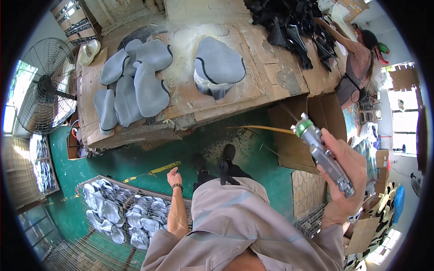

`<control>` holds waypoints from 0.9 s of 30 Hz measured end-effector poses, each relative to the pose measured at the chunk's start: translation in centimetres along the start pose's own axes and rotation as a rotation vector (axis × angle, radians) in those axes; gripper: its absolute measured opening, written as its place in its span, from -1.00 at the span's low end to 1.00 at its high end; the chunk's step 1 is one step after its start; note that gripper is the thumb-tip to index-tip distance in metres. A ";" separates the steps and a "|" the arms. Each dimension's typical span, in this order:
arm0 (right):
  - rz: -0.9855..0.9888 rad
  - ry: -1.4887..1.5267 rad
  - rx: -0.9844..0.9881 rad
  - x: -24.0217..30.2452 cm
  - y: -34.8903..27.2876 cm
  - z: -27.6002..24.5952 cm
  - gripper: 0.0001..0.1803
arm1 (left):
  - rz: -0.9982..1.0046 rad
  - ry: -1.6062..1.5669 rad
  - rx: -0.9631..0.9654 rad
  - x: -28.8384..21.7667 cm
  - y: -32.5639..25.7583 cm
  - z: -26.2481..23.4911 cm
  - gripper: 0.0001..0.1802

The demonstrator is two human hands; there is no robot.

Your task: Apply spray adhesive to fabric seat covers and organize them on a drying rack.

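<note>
We find the right hand (347, 177) wrapped around a spray gun (322, 154) at three o'clock, the left hand (173, 177) slack and empty. We judge spraying in hand; next, aim at the grey contoured pad (220, 61), twelve o'clock.

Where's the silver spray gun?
In the head view, the silver spray gun is right of centre, held in the right hand, with the cardboard box behind it.

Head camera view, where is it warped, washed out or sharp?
Head view: black surrounds the fisheye circle, and shapes bend toward its rim; still the head view, daylight burns the right-hand window nearly white, while the spray gun in the right hand looks fairly sharp.
</note>
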State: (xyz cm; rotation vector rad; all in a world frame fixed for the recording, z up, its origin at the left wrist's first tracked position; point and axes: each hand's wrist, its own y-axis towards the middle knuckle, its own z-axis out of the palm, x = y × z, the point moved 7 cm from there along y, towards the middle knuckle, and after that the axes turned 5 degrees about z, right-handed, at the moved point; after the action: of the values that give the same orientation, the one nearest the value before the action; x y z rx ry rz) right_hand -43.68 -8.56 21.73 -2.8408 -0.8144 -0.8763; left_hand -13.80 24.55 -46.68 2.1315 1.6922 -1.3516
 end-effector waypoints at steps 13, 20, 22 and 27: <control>-0.285 -0.138 0.069 10.0 -4.7 4.0 -0.31 | 0.074 -0.089 0.049 0.5 1.9 -0.9 -0.57; -0.268 -0.228 0.206 10.1 -8.1 3.6 -0.28 | 0.533 -0.324 -0.015 -13.3 3.5 -1.3 -0.67; -0.253 -0.236 0.223 9.0 -8.7 3.4 -0.28 | 0.594 -0.427 -0.018 -19.1 4.4 -1.5 -0.69; -0.208 -0.208 0.152 5.6 -9.7 2.0 -0.22 | 0.801 -0.519 0.000 -36.4 6.8 -1.3 -0.73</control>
State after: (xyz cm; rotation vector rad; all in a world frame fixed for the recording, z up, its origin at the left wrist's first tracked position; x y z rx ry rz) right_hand -43.58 2.83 22.12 -2.7803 -1.1637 -0.5137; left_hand -6.98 -3.94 -24.00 1.8741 0.5452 -1.4201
